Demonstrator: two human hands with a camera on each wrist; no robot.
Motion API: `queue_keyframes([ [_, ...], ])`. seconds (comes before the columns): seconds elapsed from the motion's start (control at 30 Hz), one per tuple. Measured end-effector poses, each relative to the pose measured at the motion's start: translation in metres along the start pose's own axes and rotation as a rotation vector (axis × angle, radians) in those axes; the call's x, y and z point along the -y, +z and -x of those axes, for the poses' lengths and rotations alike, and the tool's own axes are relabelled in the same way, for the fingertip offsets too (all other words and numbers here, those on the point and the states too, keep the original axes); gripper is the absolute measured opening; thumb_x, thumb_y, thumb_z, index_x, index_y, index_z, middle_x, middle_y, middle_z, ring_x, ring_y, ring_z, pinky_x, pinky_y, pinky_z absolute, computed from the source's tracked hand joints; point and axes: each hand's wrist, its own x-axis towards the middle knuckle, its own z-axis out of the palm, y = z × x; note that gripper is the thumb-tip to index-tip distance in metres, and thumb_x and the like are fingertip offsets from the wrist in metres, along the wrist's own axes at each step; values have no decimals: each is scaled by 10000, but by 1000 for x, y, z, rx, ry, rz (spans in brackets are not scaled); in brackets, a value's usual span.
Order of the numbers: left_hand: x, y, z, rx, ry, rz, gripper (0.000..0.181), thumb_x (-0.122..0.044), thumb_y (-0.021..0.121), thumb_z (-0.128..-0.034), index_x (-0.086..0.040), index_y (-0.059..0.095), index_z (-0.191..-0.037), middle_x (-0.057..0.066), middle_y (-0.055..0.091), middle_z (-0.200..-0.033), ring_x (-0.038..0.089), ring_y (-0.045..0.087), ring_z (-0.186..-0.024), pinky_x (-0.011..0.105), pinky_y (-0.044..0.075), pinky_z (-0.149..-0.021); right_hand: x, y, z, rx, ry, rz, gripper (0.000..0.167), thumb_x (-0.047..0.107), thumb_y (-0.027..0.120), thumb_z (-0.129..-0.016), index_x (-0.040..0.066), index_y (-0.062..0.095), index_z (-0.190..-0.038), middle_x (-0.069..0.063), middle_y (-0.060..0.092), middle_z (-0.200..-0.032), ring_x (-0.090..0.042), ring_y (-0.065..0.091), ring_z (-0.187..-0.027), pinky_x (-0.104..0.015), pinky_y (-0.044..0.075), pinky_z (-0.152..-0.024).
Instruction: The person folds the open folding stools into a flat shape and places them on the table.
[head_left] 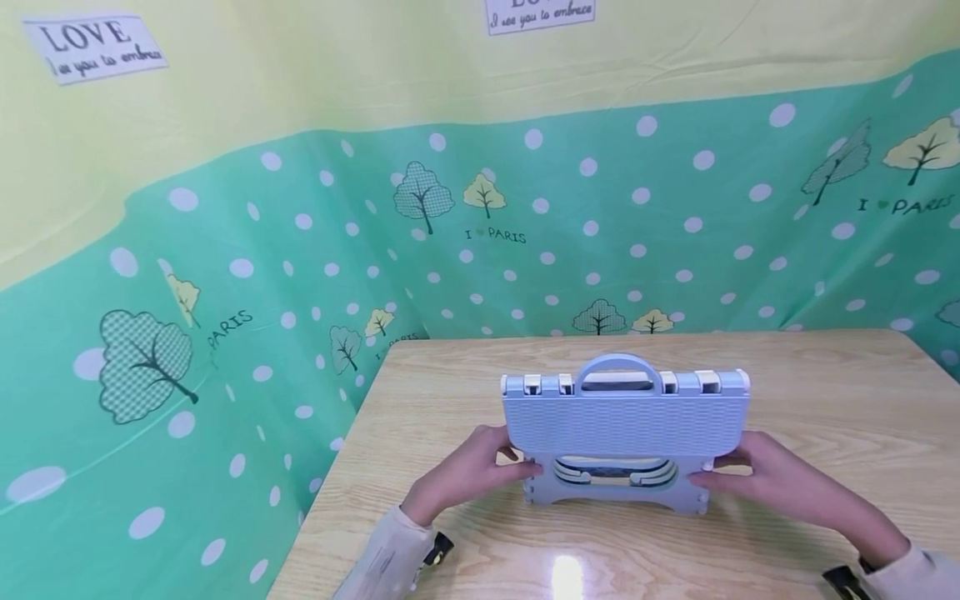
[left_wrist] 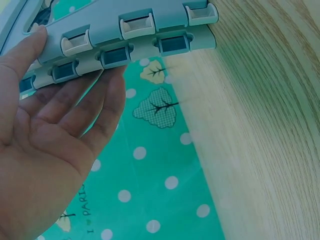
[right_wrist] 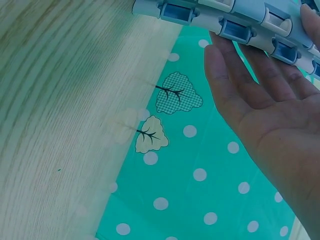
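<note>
A light blue plastic folding stool (head_left: 626,421) stands on its edge on the table, its textured top panel hanging toward me and its arched handle (head_left: 618,362) uppermost. My left hand (head_left: 480,468) grips its lower left side, thumb in front and fingers behind. On the opposite side my right hand (head_left: 761,477) holds it the same way. In the left wrist view, the left hand (left_wrist: 60,120) pinches the hinged edge of the stool (left_wrist: 135,30). The right wrist view shows the right hand (right_wrist: 270,95) with its fingers behind a similar hinged edge (right_wrist: 235,30).
The wood-grain table (head_left: 442,392) extends around the stool. Behind it and to the left hangs a green and yellow curtain (head_left: 300,250) with white dots and printed trees. Dark straps (head_left: 439,550) show at both wrists.
</note>
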Motion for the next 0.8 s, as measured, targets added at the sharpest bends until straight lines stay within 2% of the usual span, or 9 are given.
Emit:
queue_keyframes([
  [0.2, 1, 1, -1, 0, -15, -8, 447, -328, 672, -959, -209, 575, -1378, -95, 666, -1260, -2, 635, -1001, 248, 559, -854, 1, 1, 0, -4, -10, -5, 617, 141, 708, -931, 98, 415, -1473, 250, 525, -1349, 3, 585, -1114, -302, 587, -770],
  [0.8, -1, 2, -2, -9, -7, -17, 413, -295, 665, -967, -187, 589, -1359, -74, 682, -1230, -3, 643, -985, 224, 552, -858, -1, 1, -1, -13, -33, 1, 617, 127, 698, -935, 108, 408, -1480, 218, 537, -1362, 0, 586, -1127, -300, 590, -776],
])
